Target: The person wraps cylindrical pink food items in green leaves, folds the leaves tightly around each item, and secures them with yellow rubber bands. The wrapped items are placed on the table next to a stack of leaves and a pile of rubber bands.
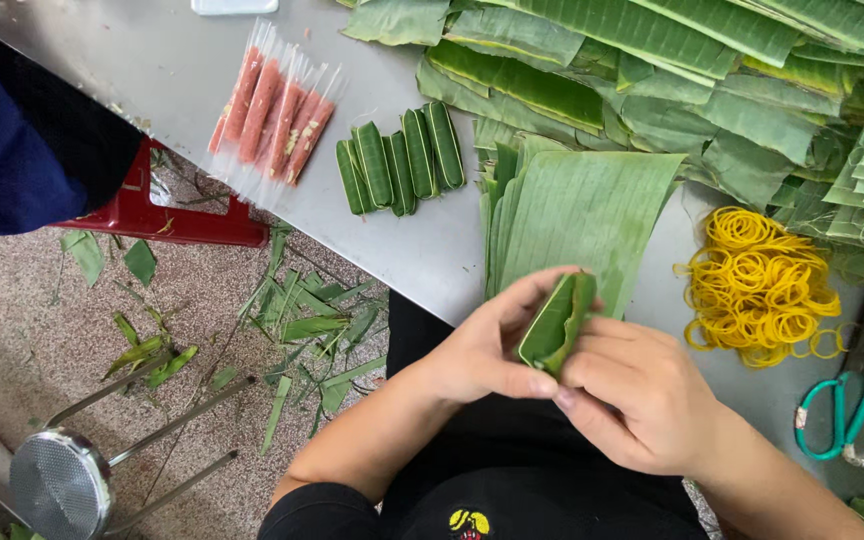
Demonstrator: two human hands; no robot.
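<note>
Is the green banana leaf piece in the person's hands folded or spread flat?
Folded. The green banana leaf piece is rolled into a narrow bundle, its edges overlapping, pinched between the left hand and right hand.

Table layout, head view. Leaf roll (555,325) held between left hand (487,350) and right hand (637,395), at near table edge (392,260). Leaf stack (582,215) directly behind it. Four wrapped rolls (400,160) left of stack; plastic-sleeved sticks (274,112) further left. Rubber bands (757,285) right of stack; scissors (842,415) in front of them, apparently on table. Stool (62,485) on floor, left.
</note>
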